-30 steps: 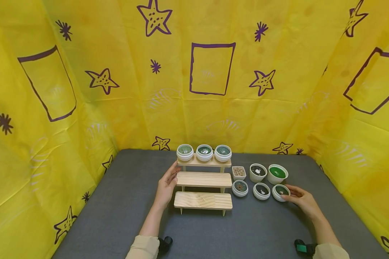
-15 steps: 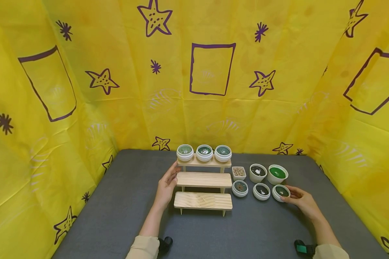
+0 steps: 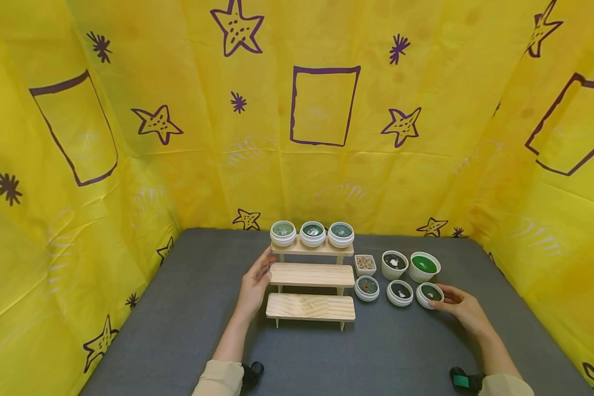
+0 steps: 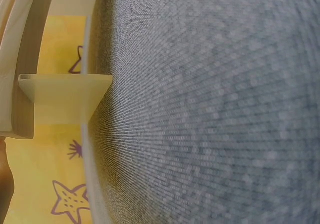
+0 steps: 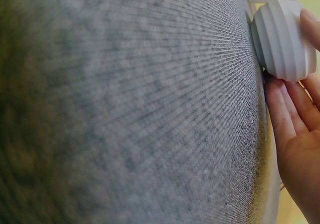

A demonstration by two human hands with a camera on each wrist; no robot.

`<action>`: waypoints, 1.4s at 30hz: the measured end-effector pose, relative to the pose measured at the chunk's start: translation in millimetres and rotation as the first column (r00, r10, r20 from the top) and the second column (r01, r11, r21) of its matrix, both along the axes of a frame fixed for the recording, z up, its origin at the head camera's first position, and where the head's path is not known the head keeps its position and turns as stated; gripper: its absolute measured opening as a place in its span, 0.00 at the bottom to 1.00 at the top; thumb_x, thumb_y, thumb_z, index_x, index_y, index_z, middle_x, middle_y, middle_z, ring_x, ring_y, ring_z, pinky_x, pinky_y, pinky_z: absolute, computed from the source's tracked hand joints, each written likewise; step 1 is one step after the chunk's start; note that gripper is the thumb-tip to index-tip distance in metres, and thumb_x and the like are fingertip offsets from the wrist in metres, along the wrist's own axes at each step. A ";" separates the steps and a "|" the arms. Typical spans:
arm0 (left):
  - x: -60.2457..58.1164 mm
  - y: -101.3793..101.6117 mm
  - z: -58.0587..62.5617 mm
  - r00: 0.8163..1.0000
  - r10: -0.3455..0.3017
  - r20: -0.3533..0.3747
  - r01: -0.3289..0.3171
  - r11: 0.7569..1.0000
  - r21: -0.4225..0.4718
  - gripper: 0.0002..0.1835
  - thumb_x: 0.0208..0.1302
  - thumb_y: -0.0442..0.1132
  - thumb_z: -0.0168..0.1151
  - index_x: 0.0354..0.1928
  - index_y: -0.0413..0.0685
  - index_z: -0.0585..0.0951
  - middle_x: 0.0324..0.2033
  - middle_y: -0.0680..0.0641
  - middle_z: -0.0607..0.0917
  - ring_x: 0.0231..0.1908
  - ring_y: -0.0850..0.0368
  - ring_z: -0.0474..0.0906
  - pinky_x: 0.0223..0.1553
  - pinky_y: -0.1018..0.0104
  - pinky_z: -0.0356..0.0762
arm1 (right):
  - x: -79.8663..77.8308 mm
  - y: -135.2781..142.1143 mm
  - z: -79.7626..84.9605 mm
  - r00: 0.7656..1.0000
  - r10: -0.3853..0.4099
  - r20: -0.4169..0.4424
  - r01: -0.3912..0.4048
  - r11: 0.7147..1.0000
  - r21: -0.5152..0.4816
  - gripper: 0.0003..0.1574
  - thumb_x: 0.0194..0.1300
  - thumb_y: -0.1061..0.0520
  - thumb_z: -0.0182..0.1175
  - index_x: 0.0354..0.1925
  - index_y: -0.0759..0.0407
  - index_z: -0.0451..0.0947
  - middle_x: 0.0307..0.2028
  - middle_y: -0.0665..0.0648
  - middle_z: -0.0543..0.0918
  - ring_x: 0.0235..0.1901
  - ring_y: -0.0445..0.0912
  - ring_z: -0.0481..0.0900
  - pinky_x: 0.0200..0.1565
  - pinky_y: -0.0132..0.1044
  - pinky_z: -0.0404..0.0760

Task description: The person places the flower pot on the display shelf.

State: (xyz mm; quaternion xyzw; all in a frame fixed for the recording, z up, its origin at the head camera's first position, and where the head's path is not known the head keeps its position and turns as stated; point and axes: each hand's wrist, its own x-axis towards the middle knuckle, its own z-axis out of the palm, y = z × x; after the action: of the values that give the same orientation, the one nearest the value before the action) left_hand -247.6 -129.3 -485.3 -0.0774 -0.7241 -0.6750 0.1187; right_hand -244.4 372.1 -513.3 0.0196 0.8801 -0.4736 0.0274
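No visible movement since the earlier frame, right hand (image 3: pixel 464 311) pinching the rightmost ribbed white pot (image 3: pixel 428 295), lower right, likely rigid and chippable, best held round its sides, left hand (image 3: pixel 251 287) resting loosely against the three-tier wooden stand (image 3: pixel 312 274).

Head view: from above, facing forward and down across tabletop (image 3: pixel 168 330), farthest. Wrist views: low, sideways, close over tabletop. Left wrist and head share wooden stand (image 3: pixel 312 274); right wrist and head, right hand (image 3: pixel 460 310) at white bowl (image 5: pixel 282 41).
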 end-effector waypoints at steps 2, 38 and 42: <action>0.2 -0.1 0.2 1.000 -0.002 0.001 0.002 1.000 0.002 0.32 0.69 0.21 0.45 0.73 0.50 0.65 0.65 0.34 0.75 0.70 0.40 0.67 0.74 0.45 0.60 | 0.0 0.0 0.1 1.000 -0.002 0.004 0.002 1.000 0.004 0.43 0.60 0.49 0.69 0.67 0.69 0.68 0.37 0.20 0.72 0.39 0.19 0.74 0.42 0.18 0.74; -0.7 -0.7 -0.4 1.000 -0.005 0.017 0.005 1.000 0.001 0.33 0.70 0.22 0.45 0.74 0.53 0.65 0.65 0.35 0.75 0.70 0.43 0.66 0.75 0.49 0.59 | 1.2 -2.1 20.3 0.996 -0.048 -0.070 0.049 0.999 0.006 0.45 0.59 0.47 0.70 0.66 0.69 0.68 0.35 0.20 0.74 0.37 0.20 0.76 0.39 0.19 0.78; -1.0 -0.5 -0.5 1.000 -0.004 0.018 0.004 1.000 0.003 0.33 0.70 0.22 0.45 0.74 0.52 0.65 0.65 0.35 0.75 0.70 0.43 0.67 0.75 0.49 0.59 | 2.3 -4.6 25.5 0.997 -0.049 -0.066 0.049 0.999 0.004 0.45 0.60 0.46 0.70 0.66 0.68 0.68 0.36 0.19 0.73 0.38 0.19 0.76 0.39 0.19 0.78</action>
State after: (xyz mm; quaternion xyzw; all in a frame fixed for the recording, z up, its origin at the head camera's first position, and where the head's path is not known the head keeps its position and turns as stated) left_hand -248.6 -129.8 -485.8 -0.0725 -0.7239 -0.6770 0.1109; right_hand -242.2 367.5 -487.7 0.0257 0.8811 -0.4721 -0.0135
